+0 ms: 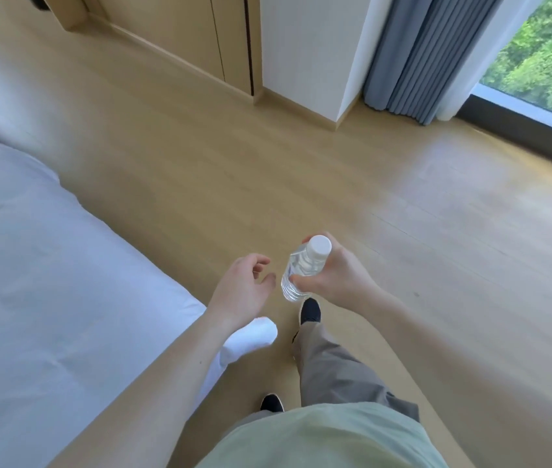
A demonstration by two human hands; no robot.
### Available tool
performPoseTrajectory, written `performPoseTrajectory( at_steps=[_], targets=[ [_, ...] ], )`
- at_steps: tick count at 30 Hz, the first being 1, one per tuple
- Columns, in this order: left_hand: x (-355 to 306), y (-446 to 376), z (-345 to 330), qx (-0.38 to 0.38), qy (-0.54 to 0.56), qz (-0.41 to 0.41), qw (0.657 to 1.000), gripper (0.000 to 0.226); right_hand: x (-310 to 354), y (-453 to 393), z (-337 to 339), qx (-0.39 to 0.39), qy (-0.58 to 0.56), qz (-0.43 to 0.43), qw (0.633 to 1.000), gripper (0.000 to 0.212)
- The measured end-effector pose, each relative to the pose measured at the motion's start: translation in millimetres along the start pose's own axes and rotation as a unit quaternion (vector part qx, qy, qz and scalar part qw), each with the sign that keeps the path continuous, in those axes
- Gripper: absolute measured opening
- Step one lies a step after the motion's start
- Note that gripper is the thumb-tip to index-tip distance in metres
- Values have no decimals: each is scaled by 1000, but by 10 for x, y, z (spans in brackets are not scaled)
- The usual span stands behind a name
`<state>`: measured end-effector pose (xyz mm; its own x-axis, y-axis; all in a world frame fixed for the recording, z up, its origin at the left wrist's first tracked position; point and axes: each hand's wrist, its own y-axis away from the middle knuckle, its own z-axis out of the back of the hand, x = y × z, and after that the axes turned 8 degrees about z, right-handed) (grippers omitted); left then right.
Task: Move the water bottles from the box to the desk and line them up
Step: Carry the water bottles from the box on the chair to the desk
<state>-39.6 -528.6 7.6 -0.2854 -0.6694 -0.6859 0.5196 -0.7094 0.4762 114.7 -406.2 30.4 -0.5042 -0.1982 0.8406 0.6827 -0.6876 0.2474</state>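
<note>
On my far left I see a bed covered in smooth white sheets (41, 265), its corner reaching toward the middle of the view above the pale wooden plank floor (436, 231). Next comes my left hand (240, 288), held out in the air with fingers loosely spread and slightly curved, gripping nothing; its fingertips sit near the bottle but apart from it. Just to the right, my right hand (338, 271) wraps around the small clear plastic water bottle with a white screw cap (301, 268), thumb across the body and fingers behind the neck, the bottle tilted with its cap toward the upper right. It hangs in mid-air above the floor, over a dark shoe (310, 310) at the end of a grey-brown trouser leg (328, 369). Beyond, light wooden cabinet panels (183, 38) stand against a white wall section (311, 52). Further right hang blue-grey pleated curtains (426, 52), then a window showing green foliage (545, 59).
</note>
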Motion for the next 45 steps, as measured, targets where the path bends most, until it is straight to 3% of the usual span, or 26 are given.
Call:
performPoseTrajectory(
  at_steps=[19, 30, 45],
  targets=[
    [-1268, -2160, 709, -124, 23, 84, 988, 32, 393, -2881, 1075, 108, 28, 84, 990, 45],
    [-1533, -3469, 1216, -136, 48, 95, 985, 30, 701, -4418, 1157, 143, 45, 94, 984, 50],
    [-1722, -5407, 2636, -148, 58, 119, 980, 30, 1660, -6752, 834, 184, 67, 120, 973, 53]
  ],
)
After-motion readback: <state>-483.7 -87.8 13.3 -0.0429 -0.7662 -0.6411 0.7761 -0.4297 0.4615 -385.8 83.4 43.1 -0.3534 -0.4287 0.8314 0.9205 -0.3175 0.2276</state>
